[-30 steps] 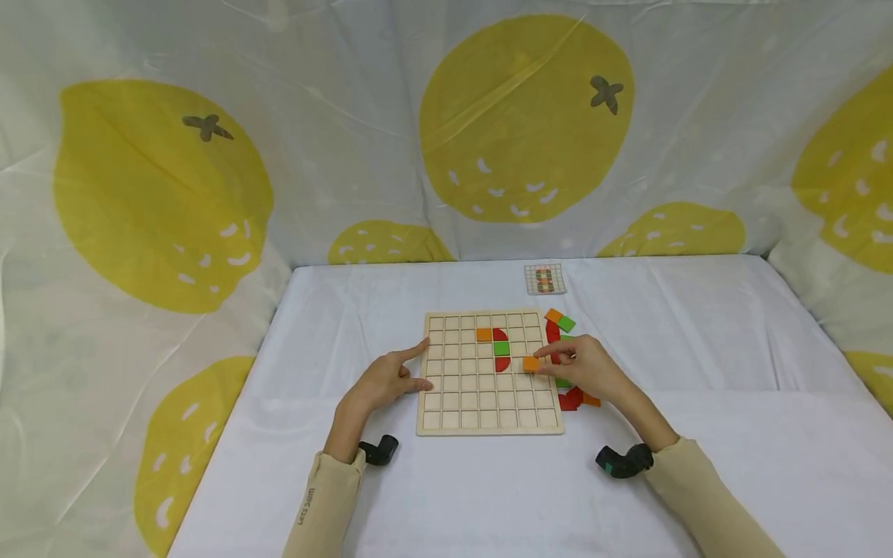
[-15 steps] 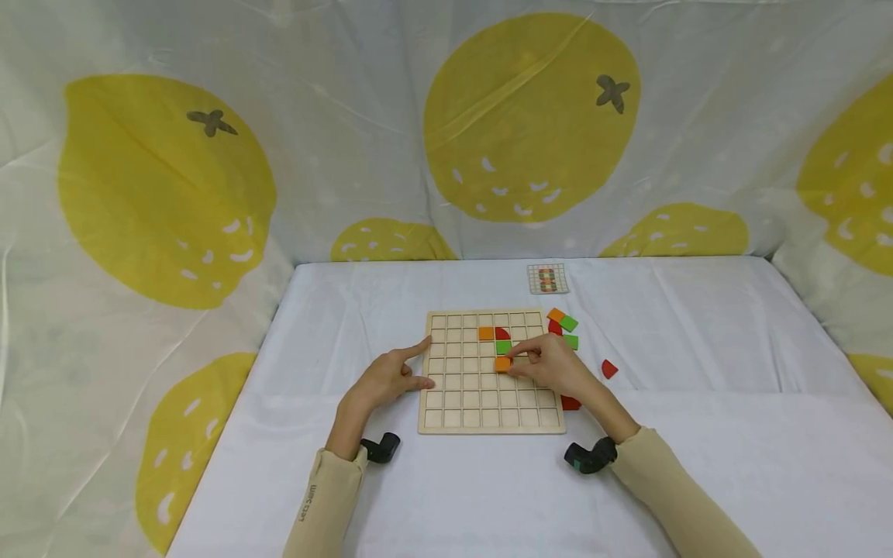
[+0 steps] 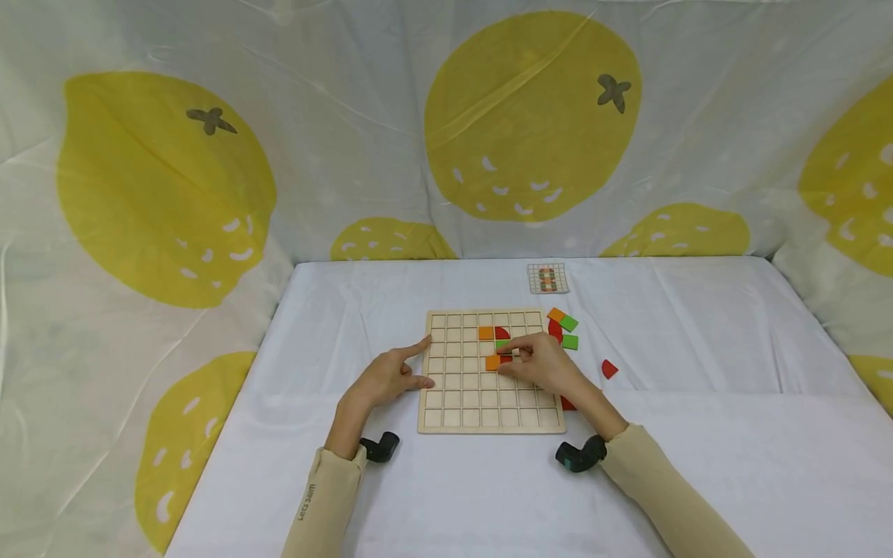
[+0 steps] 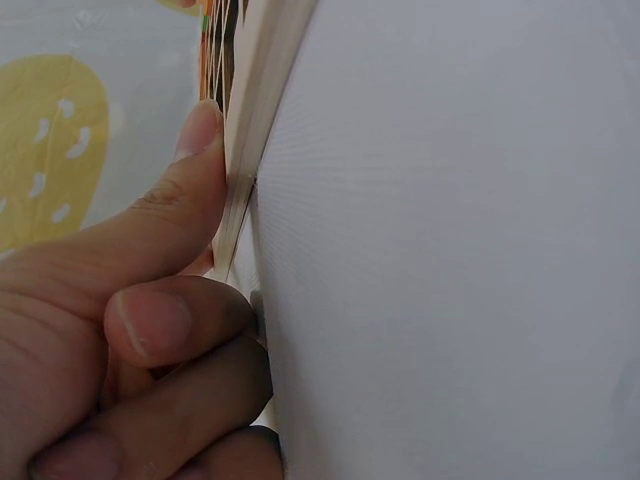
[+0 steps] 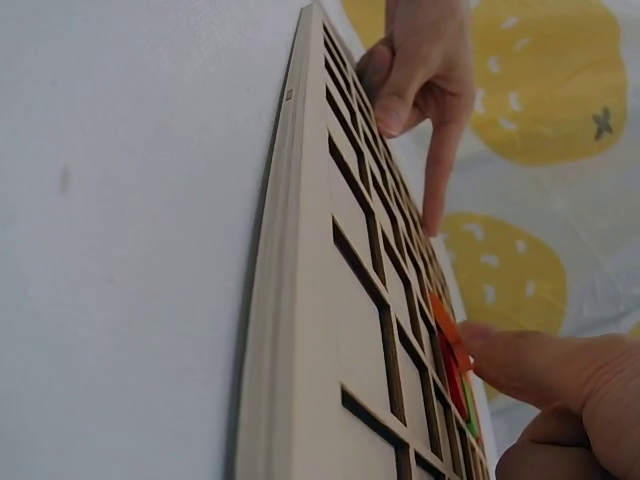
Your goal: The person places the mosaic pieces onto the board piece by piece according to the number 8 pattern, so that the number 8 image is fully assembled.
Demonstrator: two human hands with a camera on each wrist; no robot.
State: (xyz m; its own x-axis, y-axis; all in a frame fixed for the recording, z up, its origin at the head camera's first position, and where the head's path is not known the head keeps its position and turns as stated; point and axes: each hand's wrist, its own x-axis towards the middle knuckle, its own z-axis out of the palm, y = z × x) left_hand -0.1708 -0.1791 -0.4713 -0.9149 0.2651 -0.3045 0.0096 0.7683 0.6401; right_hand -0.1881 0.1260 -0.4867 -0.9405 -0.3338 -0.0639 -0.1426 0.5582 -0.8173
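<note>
A pale wooden grid board (image 3: 453, 397) lies on the white cloth. My left hand (image 3: 380, 380) rests at its left edge, thumb and index finger stretched apart and touching the rim. The other fingers are curled below, as the left wrist view shows. Between thumb and index finger, my right hand (image 3: 547, 364) pinches an orange square tile (image 3: 492, 363). In the right wrist view this orange tile (image 5: 450, 330) is tilted over the grid. Beside it are a red piece (image 3: 505, 359) and a green tile (image 3: 501, 344), partly hidden by the fingers. Farther back sit a red quarter-circle (image 3: 501, 333) and another orange tile (image 3: 485, 333).
A small pattern card (image 3: 547, 278) lies behind the board. Right of the board are loose pieces: an orange tile (image 3: 556, 315), green tiles (image 3: 570, 342), red pieces (image 3: 555, 329) and a lone red quarter-circle (image 3: 609, 369). Lemon-print cloth (image 3: 530, 116) hangs behind.
My right hand has carried the orange tile left across the board, from its right side to just left of the lower red piece. A red quarter-circle now lies apart at right. My left hand stays put.
</note>
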